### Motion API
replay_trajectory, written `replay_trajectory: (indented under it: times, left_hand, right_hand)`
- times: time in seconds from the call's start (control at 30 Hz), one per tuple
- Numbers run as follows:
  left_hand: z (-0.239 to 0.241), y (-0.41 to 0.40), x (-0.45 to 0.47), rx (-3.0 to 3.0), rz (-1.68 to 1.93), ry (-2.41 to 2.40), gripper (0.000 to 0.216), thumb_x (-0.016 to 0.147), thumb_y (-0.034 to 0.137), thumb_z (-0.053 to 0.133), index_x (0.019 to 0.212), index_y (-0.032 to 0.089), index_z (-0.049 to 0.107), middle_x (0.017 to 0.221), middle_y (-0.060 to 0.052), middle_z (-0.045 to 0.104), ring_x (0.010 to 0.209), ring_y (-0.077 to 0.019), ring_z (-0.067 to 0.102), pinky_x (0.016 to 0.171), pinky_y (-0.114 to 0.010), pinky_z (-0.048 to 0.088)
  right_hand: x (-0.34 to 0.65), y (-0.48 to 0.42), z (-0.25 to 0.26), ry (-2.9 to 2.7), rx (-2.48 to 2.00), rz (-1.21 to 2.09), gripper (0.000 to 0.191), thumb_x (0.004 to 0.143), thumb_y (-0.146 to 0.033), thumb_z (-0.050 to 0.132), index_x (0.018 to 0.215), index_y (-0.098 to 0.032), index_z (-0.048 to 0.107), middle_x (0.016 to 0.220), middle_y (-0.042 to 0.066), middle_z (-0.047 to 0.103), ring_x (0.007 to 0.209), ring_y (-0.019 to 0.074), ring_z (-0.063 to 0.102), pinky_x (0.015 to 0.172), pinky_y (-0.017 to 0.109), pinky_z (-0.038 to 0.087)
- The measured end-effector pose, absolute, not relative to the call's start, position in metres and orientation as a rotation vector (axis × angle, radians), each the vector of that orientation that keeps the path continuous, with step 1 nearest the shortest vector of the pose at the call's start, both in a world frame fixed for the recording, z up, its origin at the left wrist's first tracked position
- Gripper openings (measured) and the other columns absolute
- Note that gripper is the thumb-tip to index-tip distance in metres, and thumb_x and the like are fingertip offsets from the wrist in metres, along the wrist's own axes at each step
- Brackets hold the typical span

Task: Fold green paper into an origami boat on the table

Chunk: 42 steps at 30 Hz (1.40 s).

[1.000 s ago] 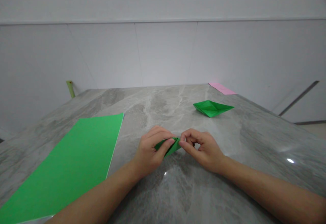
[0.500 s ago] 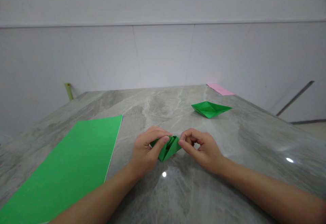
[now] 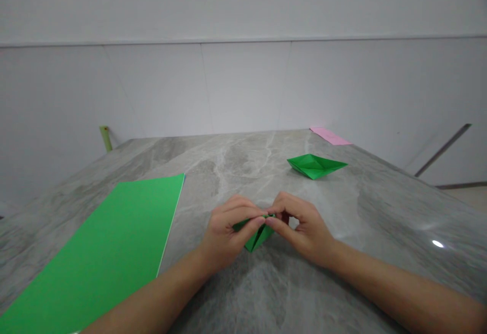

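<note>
**A small fold, worked at close quarters**

Nearest, two forearms [image 3: 399, 278] enter from the bottom and right, both cut off by the frame. The left hand [image 3: 224, 230] and right hand [image 3: 302, 222] meet over the worktop [image 3: 236, 161], each pinching the top edge of a folded green paper [image 3: 254, 240] between thumb and fingers, the thumb tips about touching. The step in hand looks like shaping that edge – a dark slit shows below the thumbs, though whether its layers are being parted or closed I can't tell. The next move probably calls for a light, even pinch, keeping the layers lined up. Fingers hide the paper's top and both ends.

To the left lies a flat green sheet [image 3: 114, 237], its near end partly behind the left forearm and cut off by the frame. Farther, on the right, rests a pointed green paper shape [image 3: 315, 165], untouched; beyond it, a pink sheet [image 3: 330, 136] near the far corner. Behind stands a pale wall [image 3: 243, 85] – and, left, a small green object [image 3: 106, 139], hard to identify.
</note>
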<state>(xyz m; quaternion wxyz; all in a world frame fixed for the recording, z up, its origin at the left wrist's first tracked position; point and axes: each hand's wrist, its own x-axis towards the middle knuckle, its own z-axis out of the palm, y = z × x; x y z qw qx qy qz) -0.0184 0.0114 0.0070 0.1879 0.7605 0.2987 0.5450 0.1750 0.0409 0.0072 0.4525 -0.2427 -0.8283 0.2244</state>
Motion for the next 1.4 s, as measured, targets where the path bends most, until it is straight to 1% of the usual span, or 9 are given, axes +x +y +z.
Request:
replay_trajectory:
  times: [0.27, 0.5, 0.67, 0.87, 0.93, 1.1, 1.17, 1.3, 1.4]
  left_hand:
    - [0.012, 0.01, -0.02, 1.972, 1.583, 0.864, 0.013, 0.089, 0.015, 0.064, 0.09, 0.021, 0.076, 0.083, -0.003, 0.075, 0.081, -0.0173, 0.068, 0.078, -0.032, 0.054]
    - [0.011, 0.017, -0.024, 1.407, 1.674, 1.04, 0.016, 0.089, 0.032, 0.066, 0.089, 0.02, 0.077, 0.092, -0.005, 0.077, 0.085, -0.0181, 0.07, 0.078, -0.03, 0.055]
    - [0.011, 0.025, -0.026, 0.891, 1.712, 0.869, 0.022, 0.086, 0.038, 0.07, 0.084, 0.016, 0.067, 0.106, -0.009, 0.075, 0.093, -0.0219, 0.071, 0.076, -0.035, 0.058]
    - [0.011, 0.03, -0.029, 0.706, 1.762, 0.862, 0.017, 0.095, 0.031, 0.057, 0.084, 0.019, 0.052, 0.116, -0.007, 0.072, 0.106, -0.02, 0.068, 0.079, -0.033, 0.058]
    - [0.012, 0.029, -0.027, 0.738, 1.724, 0.841, 0.017, 0.096, 0.032, 0.057, 0.086, 0.02, 0.051, 0.115, -0.008, 0.072, 0.107, -0.0205, 0.068, 0.08, -0.033, 0.058]
    - [0.013, 0.025, -0.022, 0.869, 1.552, 0.772, 0.028, 0.089, 0.044, 0.065, 0.087, 0.02, 0.051, 0.105, -0.008, 0.075, 0.099, -0.023, 0.071, 0.083, -0.038, 0.057]
    - [0.014, 0.023, -0.022, 0.875, 1.518, 0.748, 0.032, 0.087, 0.047, 0.068, 0.086, 0.02, 0.05, 0.105, -0.008, 0.075, 0.102, -0.0232, 0.07, 0.084, -0.037, 0.056]
    - [0.015, 0.019, -0.022, 0.877, 1.405, 0.695, 0.037, 0.076, 0.041, 0.08, 0.087, 0.02, 0.051, 0.118, -0.009, 0.07, 0.113, -0.0234, 0.064, 0.086, -0.034, 0.054]
    - [0.013, 0.017, -0.021, 0.867, 1.297, 0.678, 0.044, 0.068, 0.034, 0.088, 0.091, 0.02, 0.053, 0.118, -0.006, 0.068, 0.103, -0.022, 0.067, 0.084, -0.033, 0.053]
  right_hand:
    - [0.175, 0.038, 0.011, -1.97, -0.574, 0.542, 0.019, 0.093, -0.021, 0.059, 0.074, -0.019, 0.06, 0.066, 0.0, 0.056, 0.061, 0.0135, 0.053, 0.057, 0.027, 0.042]
    - [0.176, 0.045, 0.001, -1.774, -0.727, 0.706, 0.021, 0.096, -0.031, 0.055, 0.078, -0.021, 0.055, 0.082, 0.002, 0.055, 0.067, 0.0128, 0.054, 0.054, 0.024, 0.045]
    - [0.176, 0.046, -0.007, -1.624, -0.812, 0.825, 0.022, 0.097, -0.04, 0.053, 0.089, -0.02, 0.058, 0.095, 0.006, 0.064, 0.06, 0.0108, 0.054, 0.047, 0.023, 0.047]
    - [0.176, 0.048, -0.006, -1.484, -0.897, 0.858, 0.029, 0.095, -0.048, 0.053, 0.086, -0.02, 0.053, 0.07, 0.001, 0.064, 0.057, 0.0147, 0.06, 0.047, 0.026, 0.054]
    - [0.176, 0.048, -0.003, -1.473, -0.9, 0.858, 0.03, 0.095, -0.048, 0.054, 0.084, -0.021, 0.051, 0.069, 0.001, 0.065, 0.056, 0.0147, 0.061, 0.047, 0.027, 0.054]
    - [0.174, 0.046, 0.001, -1.509, -0.886, 0.918, 0.029, 0.096, -0.047, 0.053, 0.083, -0.021, 0.047, 0.085, 0.008, 0.076, 0.061, 0.0156, 0.066, 0.051, 0.026, 0.054]
    - [0.174, 0.045, 0.001, -1.511, -0.888, 0.934, 0.029, 0.096, -0.047, 0.052, 0.083, -0.022, 0.047, 0.086, 0.01, 0.077, 0.06, 0.0159, 0.066, 0.051, 0.027, 0.053]
    - [0.175, 0.046, -0.001, -1.508, -0.889, 0.951, 0.03, 0.096, -0.047, 0.053, 0.083, -0.022, 0.046, 0.087, 0.01, 0.077, 0.06, 0.0169, 0.067, 0.051, 0.027, 0.053]
    - [0.175, 0.047, -0.002, -1.509, -0.888, 0.967, 0.029, 0.095, -0.047, 0.054, 0.083, -0.022, 0.045, 0.088, 0.011, 0.077, 0.066, 0.0185, 0.069, 0.055, 0.028, 0.054]
